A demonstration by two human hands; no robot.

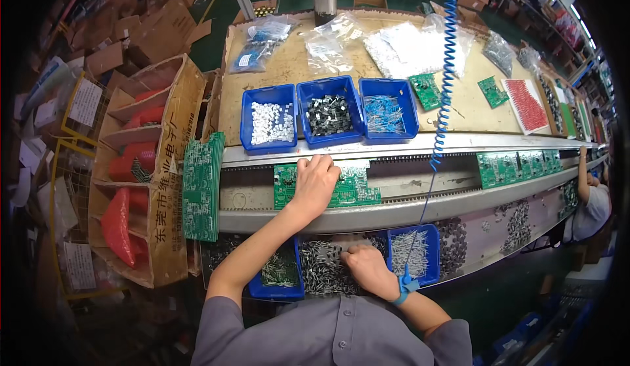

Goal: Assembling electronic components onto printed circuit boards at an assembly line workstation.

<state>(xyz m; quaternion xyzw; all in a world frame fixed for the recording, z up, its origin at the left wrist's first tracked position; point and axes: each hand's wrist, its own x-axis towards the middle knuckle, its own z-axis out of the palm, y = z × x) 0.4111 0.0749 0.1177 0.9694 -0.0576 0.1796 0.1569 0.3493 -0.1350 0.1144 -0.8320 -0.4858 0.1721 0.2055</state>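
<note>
My left hand (316, 181) lies over a green circuit board (357, 185) on the conveyor rails. Its fingers are bent together at the far half of the board, and their tips are partly hidden. My right hand (369, 269) is at a heap of small silver and dark leaded electronic parts (320, 261) nearer my body. Its fingers are closed in a pinch; what lies between them is too small to make out. A blue wrist strap (407, 287) with a coiled blue cord (449, 44) is around my right wrist.
Blue bins hold white connectors (272, 123), black parts (328, 115) and blue leaded parts (386, 113). More blue bins (279, 290) (430, 235) flank the heap. Stacked boards (201, 189) stand left beside a cardboard box (172, 169). Further boards (518, 168) sit rightward; a co-worker (590, 202) is far right.
</note>
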